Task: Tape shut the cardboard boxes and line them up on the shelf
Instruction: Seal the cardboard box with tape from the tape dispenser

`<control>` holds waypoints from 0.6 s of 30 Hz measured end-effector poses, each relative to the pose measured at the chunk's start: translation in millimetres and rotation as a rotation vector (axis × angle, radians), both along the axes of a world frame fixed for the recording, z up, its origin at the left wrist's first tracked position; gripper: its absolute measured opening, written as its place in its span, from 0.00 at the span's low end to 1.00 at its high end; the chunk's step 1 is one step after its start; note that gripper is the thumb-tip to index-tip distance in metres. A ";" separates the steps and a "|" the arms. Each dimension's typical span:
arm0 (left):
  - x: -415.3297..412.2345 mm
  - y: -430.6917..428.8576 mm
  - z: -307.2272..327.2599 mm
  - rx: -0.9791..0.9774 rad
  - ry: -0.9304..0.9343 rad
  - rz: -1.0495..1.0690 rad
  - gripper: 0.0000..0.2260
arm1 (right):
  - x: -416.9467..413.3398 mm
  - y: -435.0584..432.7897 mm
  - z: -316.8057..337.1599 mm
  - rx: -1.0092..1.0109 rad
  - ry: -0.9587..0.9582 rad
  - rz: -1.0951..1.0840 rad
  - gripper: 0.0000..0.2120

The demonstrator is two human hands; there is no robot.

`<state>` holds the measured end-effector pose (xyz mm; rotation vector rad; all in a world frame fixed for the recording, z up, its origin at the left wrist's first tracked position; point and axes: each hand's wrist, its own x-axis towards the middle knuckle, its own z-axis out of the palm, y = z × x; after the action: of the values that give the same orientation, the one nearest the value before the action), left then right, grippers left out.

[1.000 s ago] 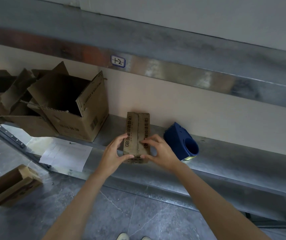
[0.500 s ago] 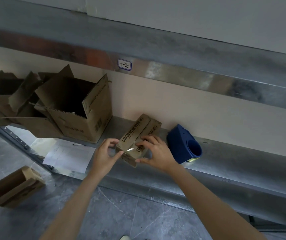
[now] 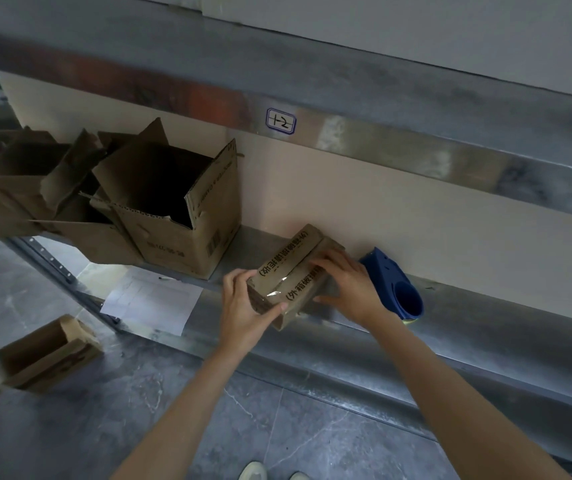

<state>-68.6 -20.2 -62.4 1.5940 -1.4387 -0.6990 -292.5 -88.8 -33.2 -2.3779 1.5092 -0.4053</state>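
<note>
A small closed cardboard box [image 3: 286, 268] with printed characters and clear tape along its seam lies slantwise on the metal shelf [image 3: 485, 317]. My left hand [image 3: 243, 306] grips its near left end, thumb on the taped top. My right hand [image 3: 346, 282] holds its right side, fingers laid over the top and thumb at the lower edge. A blue tape dispenser [image 3: 398, 289] lies on the shelf just right of my right hand.
An open cardboard box [image 3: 180, 216] stands on the shelf to the left, with several more open boxes [image 3: 28, 188] behind it. A white sheet of paper [image 3: 152, 303] lies below it. Another open box [image 3: 45, 355] sits on the grey floor at lower left.
The small box has been turned from pointing straight back to lying slantwise, its far end swung right. Both hands stayed on it, and the view shifted slightly.
</note>
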 end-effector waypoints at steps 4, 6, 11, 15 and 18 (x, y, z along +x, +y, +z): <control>25.3 -11.6 2.8 0.083 0.001 -0.129 0.37 | -11.2 -10.6 -3.3 0.059 0.063 -0.026 0.35; 36.6 -19.7 4.9 0.116 0.037 -0.163 0.36 | -13.3 -8.0 -6.2 0.062 0.020 -0.021 0.33; 39.1 -39.2 12.1 0.144 0.051 -0.181 0.31 | -13.0 7.6 -10.5 -0.048 -0.096 -0.072 0.29; 19.9 -51.5 15.5 0.121 0.001 -0.156 0.33 | -10.2 10.1 -8.0 -0.105 -0.132 -0.161 0.26; 8.1 -59.0 12.9 0.112 -0.072 -0.144 0.36 | -5.6 5.4 -8.9 -0.127 -0.091 -0.228 0.26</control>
<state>-60.6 -79.3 -49.5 1.6262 -1.6038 -0.8254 -298.0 -83.5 -42.1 -2.2512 1.7658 -0.6703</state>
